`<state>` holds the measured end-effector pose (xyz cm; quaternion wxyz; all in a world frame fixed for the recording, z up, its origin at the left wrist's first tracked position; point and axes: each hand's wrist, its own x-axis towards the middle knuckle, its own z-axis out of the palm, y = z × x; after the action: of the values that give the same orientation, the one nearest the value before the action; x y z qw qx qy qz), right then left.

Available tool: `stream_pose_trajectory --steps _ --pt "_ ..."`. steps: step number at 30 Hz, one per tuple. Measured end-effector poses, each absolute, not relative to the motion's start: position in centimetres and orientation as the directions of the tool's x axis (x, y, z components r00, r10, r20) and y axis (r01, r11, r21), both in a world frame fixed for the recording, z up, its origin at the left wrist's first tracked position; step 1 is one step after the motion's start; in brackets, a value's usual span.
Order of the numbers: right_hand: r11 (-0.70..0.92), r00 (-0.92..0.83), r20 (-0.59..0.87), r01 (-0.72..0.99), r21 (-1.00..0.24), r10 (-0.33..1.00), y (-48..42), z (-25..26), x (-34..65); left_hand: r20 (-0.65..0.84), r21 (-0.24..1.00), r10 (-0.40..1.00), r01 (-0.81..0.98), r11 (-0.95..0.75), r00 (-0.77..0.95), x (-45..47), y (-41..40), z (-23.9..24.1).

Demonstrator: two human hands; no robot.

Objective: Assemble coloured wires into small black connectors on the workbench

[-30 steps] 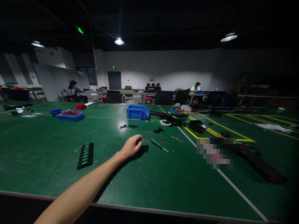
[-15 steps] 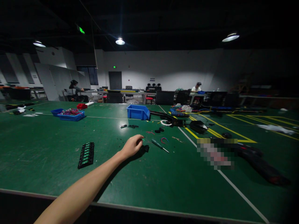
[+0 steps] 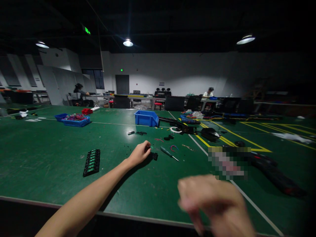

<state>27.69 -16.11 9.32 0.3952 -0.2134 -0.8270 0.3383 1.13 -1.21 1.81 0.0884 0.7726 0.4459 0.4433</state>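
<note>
My left hand (image 3: 141, 152) rests over the middle of the green table with its fingers curled together. A tiny green bit shows by its fingertips, but what is inside the fingers is hidden. Beside and partly behind that hand lies a small black part (image 3: 154, 156). To its right is a screwdriver (image 3: 169, 153) with a dark green handle. My right hand (image 3: 209, 200) hangs above the table's near edge, smeared by motion, so its grip cannot be made out. A black tray holding a row of green boards (image 3: 92, 162) lies on the left.
A blue bin (image 3: 146, 119) stands beyond my left hand. Farther left is a blue tray of small coloured pieces (image 3: 75, 120). Short wires (image 3: 173, 148) and small black parts (image 3: 169, 137) lie about. A black power tool (image 3: 274, 174) lies at right; people sit at far tables.
My right hand has come into view at the lower right. My left hand stays at nearly the same spot, its fingers slightly more drawn in.
</note>
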Motion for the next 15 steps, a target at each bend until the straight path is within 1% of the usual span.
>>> stream_pose_trajectory --steps 2,3,4,6,7,8,9,12,15 --pt "0.707 -0.664 0.420 0.236 -0.667 0.619 -11.4 11.8 25.1 0.610 0.523 0.763 0.616 -0.589 0.213 1.0 -1.1 1.8" --pt "0.719 -0.688 0.354 0.355 -0.598 0.634 -9.1 12.3 24.0 0.613 0.517 0.760 0.619 -0.592 0.215 0.9 -1.1 1.8" --pt "0.737 -0.709 0.289 0.474 -0.482 0.644 -6.9 12.3 23.0 0.618 0.512 0.756 0.620 -0.594 0.214 0.8 -1.0 1.8" --pt "0.698 -0.664 0.216 0.672 -0.248 0.716 -3.4 11.0 21.7 0.631 0.505 0.748 0.624 -0.596 0.204 0.7 -0.9 1.9" --pt "0.682 -0.657 0.187 0.713 -0.163 0.731 -2.2 9.8 21.3 0.639 0.503 0.744 0.627 -0.596 0.195 0.6 -0.8 1.9" --pt "0.682 -0.661 0.177 0.723 -0.110 0.729 -1.3 8.6 21.0 0.646 0.502 0.741 0.629 -0.594 0.184 0.5 -0.8 1.9" --pt "0.694 -0.674 0.185 0.715 -0.080 0.715 -0.8 7.3 20.8 0.651 0.502 0.738 0.631 -0.591 0.174 0.5 -0.7 1.9" --pt "0.677 -0.637 0.281 0.733 -0.068 0.718 -0.2 4.3 20.4 0.661 0.505 0.735 0.635 -0.585 0.153 0.7 -0.7 1.8" --pt "0.698 -0.647 0.327 0.714 -0.056 0.689 0.0 2.8 19.9 0.658 0.505 0.737 0.636 -0.583 0.153 1.0 -0.8 1.6"
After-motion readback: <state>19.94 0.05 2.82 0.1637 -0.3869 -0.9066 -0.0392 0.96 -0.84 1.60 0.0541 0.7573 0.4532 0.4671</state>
